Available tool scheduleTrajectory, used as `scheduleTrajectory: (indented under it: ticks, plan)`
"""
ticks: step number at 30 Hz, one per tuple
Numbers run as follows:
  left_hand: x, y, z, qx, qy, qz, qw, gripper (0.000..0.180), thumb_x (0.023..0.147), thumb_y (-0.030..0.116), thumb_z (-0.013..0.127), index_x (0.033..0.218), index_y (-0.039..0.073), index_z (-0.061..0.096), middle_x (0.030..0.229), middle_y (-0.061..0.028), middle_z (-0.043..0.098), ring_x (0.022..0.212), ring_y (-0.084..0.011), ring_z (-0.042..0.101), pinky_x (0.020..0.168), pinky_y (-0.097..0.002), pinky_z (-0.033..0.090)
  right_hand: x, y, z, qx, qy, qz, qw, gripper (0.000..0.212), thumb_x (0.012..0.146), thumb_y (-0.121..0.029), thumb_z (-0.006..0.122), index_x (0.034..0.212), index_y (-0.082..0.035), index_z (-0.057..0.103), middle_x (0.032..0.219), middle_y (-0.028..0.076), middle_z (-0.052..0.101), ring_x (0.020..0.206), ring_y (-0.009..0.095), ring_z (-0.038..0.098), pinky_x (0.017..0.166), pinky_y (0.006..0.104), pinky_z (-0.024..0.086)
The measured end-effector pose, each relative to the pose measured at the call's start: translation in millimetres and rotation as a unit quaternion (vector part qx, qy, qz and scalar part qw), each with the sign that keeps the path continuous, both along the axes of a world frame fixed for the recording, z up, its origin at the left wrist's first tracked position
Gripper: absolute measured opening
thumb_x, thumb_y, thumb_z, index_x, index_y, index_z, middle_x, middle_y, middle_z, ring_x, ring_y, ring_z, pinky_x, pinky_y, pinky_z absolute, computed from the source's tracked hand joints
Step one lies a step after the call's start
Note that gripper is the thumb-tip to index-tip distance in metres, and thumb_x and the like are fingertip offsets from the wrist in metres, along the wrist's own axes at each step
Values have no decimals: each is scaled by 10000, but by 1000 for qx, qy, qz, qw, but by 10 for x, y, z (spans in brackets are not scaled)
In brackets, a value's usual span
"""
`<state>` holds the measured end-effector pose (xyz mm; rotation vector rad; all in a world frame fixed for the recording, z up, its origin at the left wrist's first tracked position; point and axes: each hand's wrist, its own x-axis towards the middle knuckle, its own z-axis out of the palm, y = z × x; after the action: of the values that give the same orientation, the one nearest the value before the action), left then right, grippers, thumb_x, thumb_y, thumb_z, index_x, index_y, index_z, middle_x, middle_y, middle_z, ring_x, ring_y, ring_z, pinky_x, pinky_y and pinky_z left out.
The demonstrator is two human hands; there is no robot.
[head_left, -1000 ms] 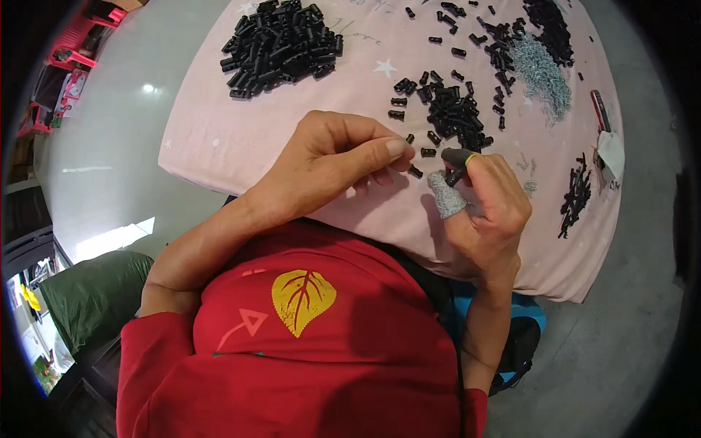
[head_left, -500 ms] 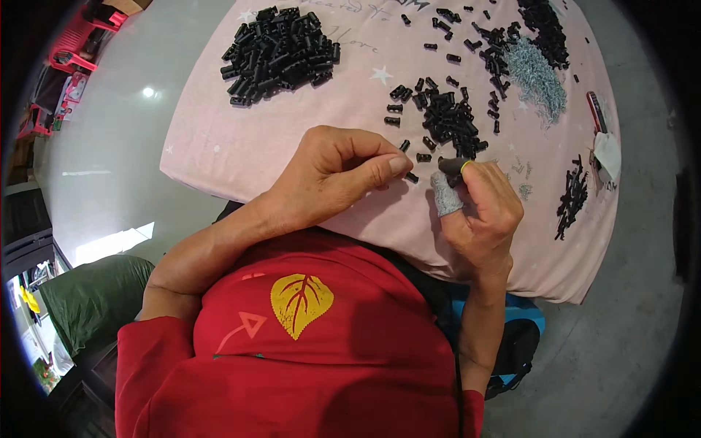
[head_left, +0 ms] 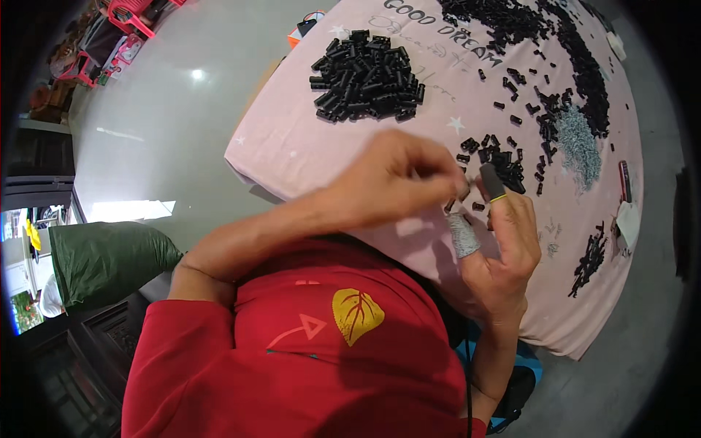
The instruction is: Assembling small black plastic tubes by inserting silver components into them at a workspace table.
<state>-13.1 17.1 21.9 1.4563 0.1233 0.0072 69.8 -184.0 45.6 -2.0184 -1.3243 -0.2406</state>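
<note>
From where I stand, it all comes down to one short black piece [head_left: 478,206] lying on the pink cloth [head_left: 292,157], just beneath the right hand [head_left: 513,237] as I see it, in the gap between that hand's forefinger and thumb. Its long axis looks to run roughly left to right, though it is too small for me to be certain. The right hand is the nearer one; the left hand [head_left: 405,179] hangs to the upper left, its fingertips beside that same gap. The small heap of black pieces [head_left: 504,166] lies just beyond the right forefinger, which wears a dark finger cover [head_left: 493,182], while the thumb has a grey wrap [head_left: 463,235]. Those two fingers stand well apart, and I can make out nothing pinched between them; what the curled fingers behind may have, I cannot tell. The left thumb and forefinger come close together at the tips, but that hand is blurred, so whether it has hold of anything I cannot say. Farther off, the large black heap [head_left: 369,77] sits past the left hand, and the grey-blue pile of tiny parts [head_left: 578,146] lies beyond the right.
</note>
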Motion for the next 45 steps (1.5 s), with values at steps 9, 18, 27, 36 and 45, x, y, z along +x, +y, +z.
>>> scheduleTrajectory:
  ticks: [9,18,27,36,45]
  plan:
    - [151,900,55,546,-144,247,787,215,922,137,747,1086,1,766,940,-133,757,832,-232,718,769,-326,569,15,-71,48,-14,29,32,999,424,765,31,754,1186,59,709,975,179,701,831,331,649,751,391,537]
    - [1824,-572,540,608,-398,108,679,47,690,155,724,702,114,743,856,-100,714,944,-305,668,817,-425,513,162,407,907,186,-63,171,965,491,992,-120,506,1395,158,544,1400,286,602,1313,317,609,1110,416,490]
    - [1950,-683,731,617,-456,68,638,91,772,200,664,766,148,739,864,-56,725,976,-291,674,842,-457,480,-615,693,423,191,230,350,887,356,693,-97,747,1013,30,659,1208,251,663,1066,380,671,913,467,513]
    - [555,260,262,497,-336,-11,800,211,886,79,767,1096,59,759,914,-116,719,853,-303,677,775,-415,524,-42,-723,58,-67,84,-52,993,190,825,11,742,1012,40,745,887,148,707,802,292,670,741,364,529]
    - [152,-158,-156,515,-275,-56,810,304,841,109,770,1143,101,733,1017,-96,668,977,-301,636,887,-397,533,71,-828,-73,-131,4,-149,980,186,807,-16,764,991,-5,743,857,121,676,786,312,620,702,399,507]
